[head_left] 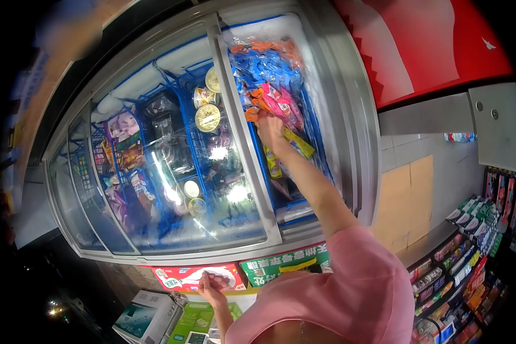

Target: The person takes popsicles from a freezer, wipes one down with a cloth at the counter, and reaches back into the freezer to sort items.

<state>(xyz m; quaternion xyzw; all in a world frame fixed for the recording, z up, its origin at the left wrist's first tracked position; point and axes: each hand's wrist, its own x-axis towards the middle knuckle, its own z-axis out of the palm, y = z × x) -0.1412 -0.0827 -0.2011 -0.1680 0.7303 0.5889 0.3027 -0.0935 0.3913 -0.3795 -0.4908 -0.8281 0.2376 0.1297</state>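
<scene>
My right hand (270, 127) reaches through the freezer's open section, its fingers closed at an orange packet (259, 102). Just beyond it lies a pink packet (285, 108), and yellow-green packets (297, 143) are beside my wrist. Blue packets (264, 66) fill the far part of the basket. My left hand (213, 291) is outside the freezer, low in the view, in front of a red sign (180, 277). Its fingers are curled together; whether they hold anything is too small to tell.
A sliding glass lid (223, 189) covers tubs (207, 118) and bagged goods in blue baskets. The metal lid frame (243, 132) runs beside my right hand. Boxes (143, 315) stand below at the left. Shelves of small packaged goods (450, 258) are at the right.
</scene>
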